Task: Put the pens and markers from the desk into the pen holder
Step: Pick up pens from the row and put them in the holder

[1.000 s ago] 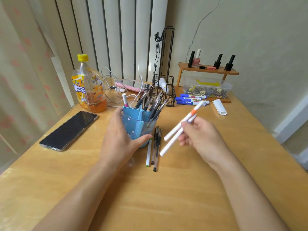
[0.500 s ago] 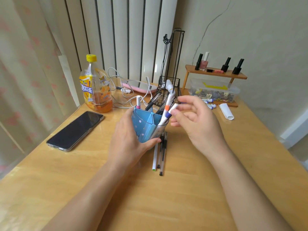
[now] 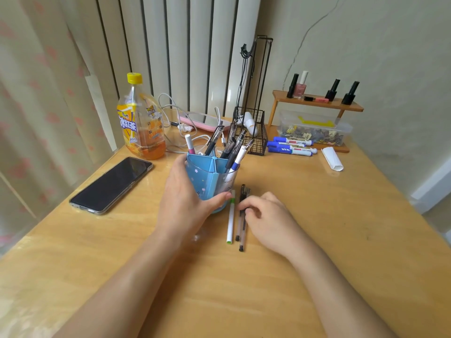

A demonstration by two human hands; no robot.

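Observation:
My left hand [image 3: 181, 203] is wrapped around the blue pen holder [image 3: 203, 178] at the middle of the desk [image 3: 305, 191]. Several pens and markers stand in the holder, among them a white marker [image 3: 238, 158] leaning right. Just right of the holder lie a white pen with green ends [image 3: 230, 222] and two black pens [image 3: 241, 236], side by side. My right hand [image 3: 267, 217] rests on the desk with thumb and forefinger pinched on the black pens' upper part. Three blue-and-white markers [image 3: 290, 146] lie further back.
A phone [image 3: 111, 184] lies at the left. An orange drink bottle [image 3: 140, 123], cables, a black wire basket [image 3: 251, 132], a clear box of clips [image 3: 314, 129], a small wooden shelf with nail polish [image 3: 317, 103] and a white roll [image 3: 332, 158] stand along the back.
My right hand has dropped the two white markers into the holder, then come down to the desk onto the black pens. My left hand has stayed on the holder.

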